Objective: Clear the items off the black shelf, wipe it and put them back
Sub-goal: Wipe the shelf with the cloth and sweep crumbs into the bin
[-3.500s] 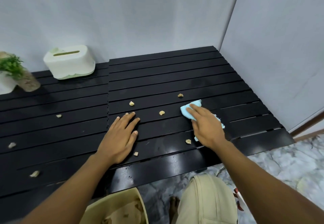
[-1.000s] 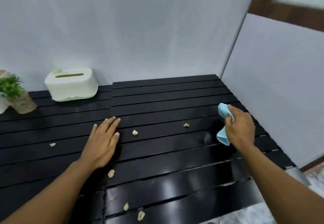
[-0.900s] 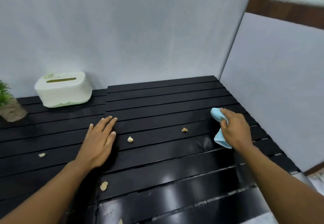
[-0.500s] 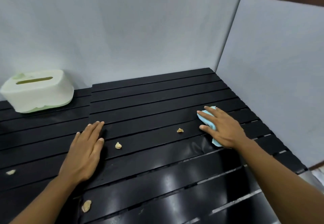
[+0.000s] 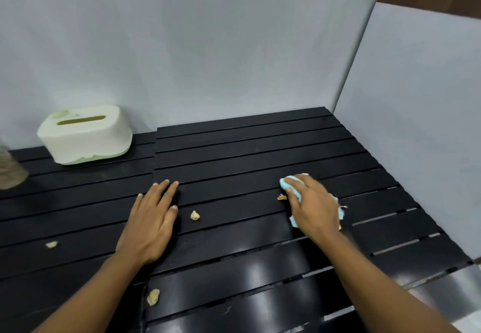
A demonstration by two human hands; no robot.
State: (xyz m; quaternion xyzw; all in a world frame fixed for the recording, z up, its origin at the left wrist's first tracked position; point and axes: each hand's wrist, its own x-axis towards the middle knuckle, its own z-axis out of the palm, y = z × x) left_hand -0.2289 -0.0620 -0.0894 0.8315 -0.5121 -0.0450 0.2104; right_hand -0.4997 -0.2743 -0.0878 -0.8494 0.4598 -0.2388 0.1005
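Since half a second ago the right hand point(image 5: 312, 207) has slid the blue cloth point(image 5: 291, 183) leftward along the slats, so the cloth's leading edge now lies just beside a tan crumb point(image 5: 281, 197) that was clearly apart from it before. The left hand point(image 5: 151, 218) stays where it was, flat on the black shelf point(image 5: 247, 150).

The right hand lies spread over the cloth, fingers laid out on top and pressing it onto the shelf. Blue fabric shows ahead of the fingertips and at both sides of the palm. The left hand is open too, palm down, fingers straight and together, holding nothing.

A second crumb point(image 5: 194, 215) sits between the two hands, close to the left thumb. A third crumb point(image 5: 51, 244) lies well to the left, and a fourth crumb point(image 5: 153, 296) lies near the front, beside the left forearm.

At the back left a white tissue box point(image 5: 86, 134) with a pale green base stands on the shelf against the grey wall point(image 5: 208, 46). Its top has one long slot, and what is inside cannot be seen. A brownish vessel point(image 5: 10, 174) is cut off by the left edge, too blurred to tell its contents.

The front slats shine with reflected light.
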